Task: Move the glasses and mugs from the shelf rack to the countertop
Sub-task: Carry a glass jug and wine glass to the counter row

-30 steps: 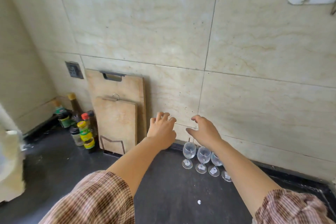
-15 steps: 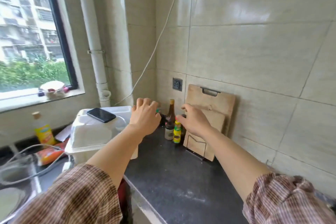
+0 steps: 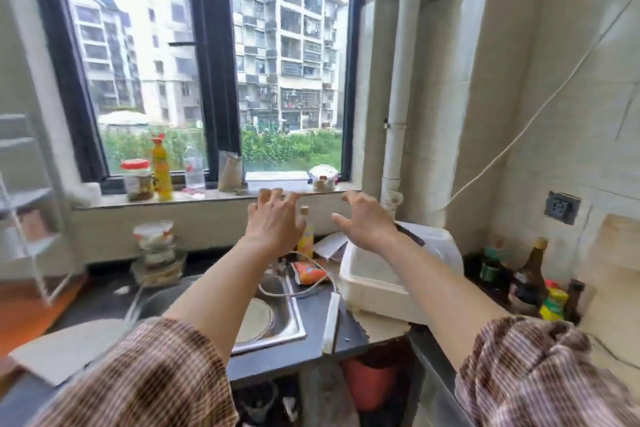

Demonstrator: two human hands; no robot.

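Shelf rack (image 3: 26, 198), a white wire frame, stands at the far left edge on the dark countertop (image 3: 311, 333); blur hides whether any glasses or mugs sit on it. Both hands are raised in front of the windowsill (image 3: 207, 196), empty: the left hand (image 3: 275, 222) and right hand (image 3: 363, 220) each have fingers spread and apart. Below them lie a steel sink (image 3: 273, 315) and a white plastic box (image 3: 394, 274)

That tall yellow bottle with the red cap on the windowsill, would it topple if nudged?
Probably. The yellow bottle is tall and narrow, so it likely tips easily. It looks plastic, so probably light and unlikely to break. It stands beside a red-lidded jar, which might stop it.
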